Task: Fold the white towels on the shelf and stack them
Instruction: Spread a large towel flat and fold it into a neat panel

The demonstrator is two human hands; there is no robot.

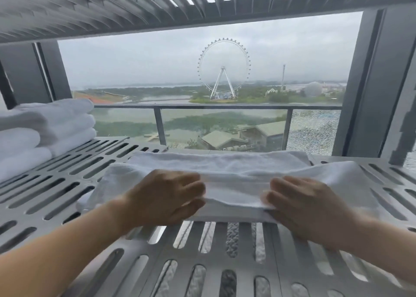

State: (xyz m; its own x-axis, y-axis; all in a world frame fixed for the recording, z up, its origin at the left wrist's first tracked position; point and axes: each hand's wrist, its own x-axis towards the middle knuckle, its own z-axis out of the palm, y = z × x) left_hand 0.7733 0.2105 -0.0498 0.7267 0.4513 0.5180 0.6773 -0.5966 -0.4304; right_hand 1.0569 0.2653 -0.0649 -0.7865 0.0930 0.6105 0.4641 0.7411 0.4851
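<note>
Both hands, left hand point(166, 197) and right hand point(301, 209), grip closed on the towel point(236, 179) on the slotted shelf point(67, 184).

towel stack point(45, 128) cut off at left, fingers point(193, 184) motion-blurred

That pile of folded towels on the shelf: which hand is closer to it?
Left. The left hand is on the towel being folded, on the side toward the folded stack; the right hand is farther right.

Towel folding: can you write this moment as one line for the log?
step: folding | left hand: gripping towel | right hand: gripping towel | surface: slotted shelf | folded stack: far left
</note>
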